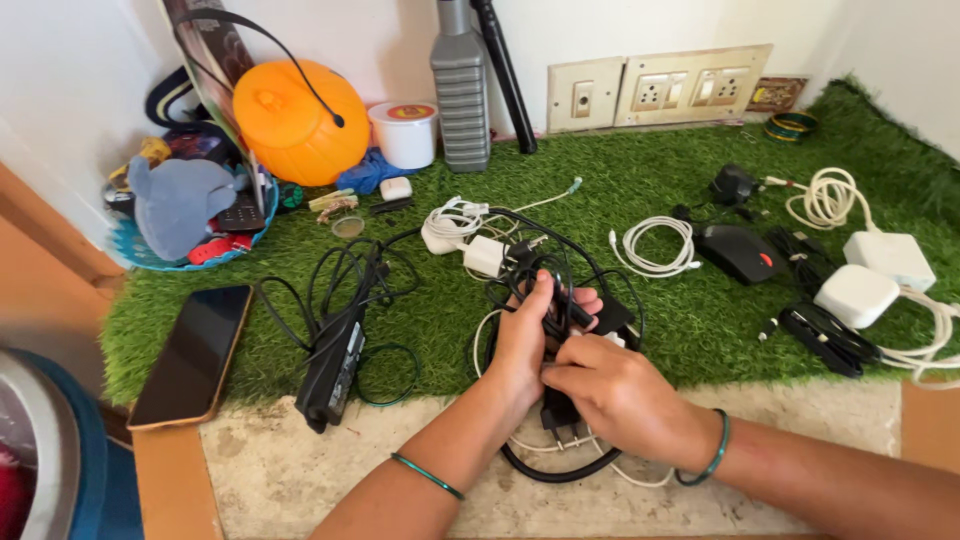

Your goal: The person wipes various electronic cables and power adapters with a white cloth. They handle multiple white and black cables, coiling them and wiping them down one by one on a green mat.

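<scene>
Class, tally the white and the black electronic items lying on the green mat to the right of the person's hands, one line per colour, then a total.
White: 4, a coiled cable, a looped cable, two power adapters
Black: 3, a mouse, a small charger, a bundled cable
Total: 7

The black cable bundle point(556, 300) is largely covered by the left hand point(522, 345) and right hand point(618, 392), so its tangle cannot be traced. At 3 o'clock, the white cables point(925, 345) run off the edge. At 8 o'clock, a blue-rimmed container point(45, 470) is cropped and blurred.
</scene>
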